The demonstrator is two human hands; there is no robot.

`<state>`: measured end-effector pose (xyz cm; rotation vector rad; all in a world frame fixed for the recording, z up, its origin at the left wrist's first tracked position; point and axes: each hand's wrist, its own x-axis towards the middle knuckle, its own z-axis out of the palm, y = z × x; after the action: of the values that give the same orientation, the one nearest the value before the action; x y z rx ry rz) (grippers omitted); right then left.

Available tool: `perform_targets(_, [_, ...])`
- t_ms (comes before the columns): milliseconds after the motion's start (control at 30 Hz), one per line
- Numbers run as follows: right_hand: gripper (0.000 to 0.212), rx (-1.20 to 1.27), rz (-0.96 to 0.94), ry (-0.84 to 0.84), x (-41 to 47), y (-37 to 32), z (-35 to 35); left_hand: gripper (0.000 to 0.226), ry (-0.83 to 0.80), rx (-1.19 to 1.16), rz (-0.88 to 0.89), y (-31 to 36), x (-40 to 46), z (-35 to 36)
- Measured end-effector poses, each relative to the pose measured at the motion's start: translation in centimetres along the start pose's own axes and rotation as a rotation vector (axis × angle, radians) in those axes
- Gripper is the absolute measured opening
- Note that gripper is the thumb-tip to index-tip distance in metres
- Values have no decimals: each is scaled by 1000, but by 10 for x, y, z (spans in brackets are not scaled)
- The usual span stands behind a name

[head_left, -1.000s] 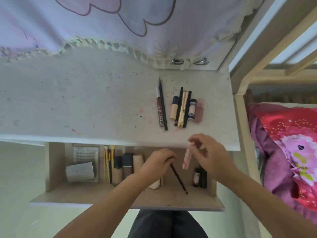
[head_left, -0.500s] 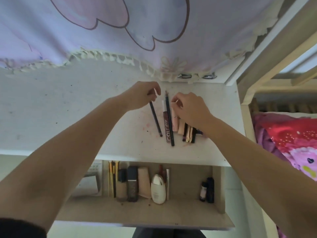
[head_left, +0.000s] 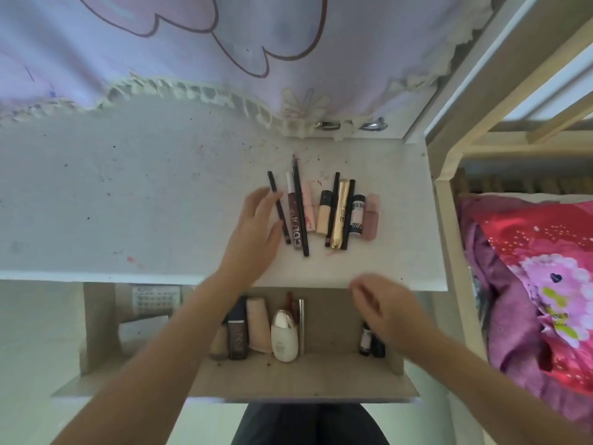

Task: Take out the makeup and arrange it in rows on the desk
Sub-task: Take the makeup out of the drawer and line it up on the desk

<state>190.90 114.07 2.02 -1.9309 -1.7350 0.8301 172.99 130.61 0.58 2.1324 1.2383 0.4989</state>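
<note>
Nearest, the right hand [head_left: 383, 308] hangs over the open drawer [head_left: 308, 379], fingers loosely curled and holding nothing (it is blurred, so finer detail is lost). Just beside its wrist two small dark bottles [head_left: 371, 343] stand in the drawer's corner. To its left, under the left forearm, lie a white oval bottle [head_left: 284, 336], a peach tube [head_left: 258, 326] and a dark square bottle [head_left: 238, 335]. Farther out, the left hand [head_left: 255, 234] lies flat on the bench [head_left: 128, 200], fingers straight and spread, gripping nothing. Its fingertips touch a thin black pencil [head_left: 278, 207], the first piece in a row of makeup running away to the right: a brown gloss tube [head_left: 293, 216], a long dark pencil [head_left: 300, 203], a gold tube [head_left: 340, 213] and a pink stick [head_left: 372, 216] at the far end.
</note>
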Motion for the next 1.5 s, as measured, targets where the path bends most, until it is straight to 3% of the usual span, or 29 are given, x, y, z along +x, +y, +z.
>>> perform_targets(100, [24, -242, 174, -342, -46, 33, 49, 20, 123, -48, -12, -6, -85, 22])
perform_targets(200, [50, -625, 181, -468, -51, 60, 84, 21, -78, 36, 50, -14, -142, 62])
perform_targets(267, [39, -804, 259, -581, -45, 60, 88, 32, -233, 193, 93, -24, -146, 91])
perform_targets(433, [31, -918, 182, -614, -40, 72, 103, 58, -579, 645, -104, -39, -114, 125])
perform_targets(533, [29, -872, 154, -492, -45, 79, 111, 52, -576, 719, -68, -34, -108, 129])
perform_targets(667, [46, -703, 92, -297, -51, 77, 109, 38, -478, 654, -65, -36, -118, 132])
perform_targets(800, [38, -653, 96, -395, -59, 72, 106, 26, -465, 505, -129, -28, -122, 126])
perform_targets(933, [26, -458, 149, -354, -52, 64, 95, 27, -480, 241, -238, -8, -114, 119])
perform_targets(1100, [5, 28, 124, -71, -19, 30, 26, 20, -339, -144, -155, 35, -93, 56])
perform_targets(1200, [5, 214, 164, 164, 10, 15, -36, 18, -198, -265, -182, 43, -63, -6])
perform_targets(1333, [7, 210, 289, 354, 66, 36, -82, 11, 65, -215, -312, 7, 12, -51])
perform_targets(1500, [14, 59, 363, 241, 107, 57, -70, 21, -4, -37, -411, -20, 73, -29])
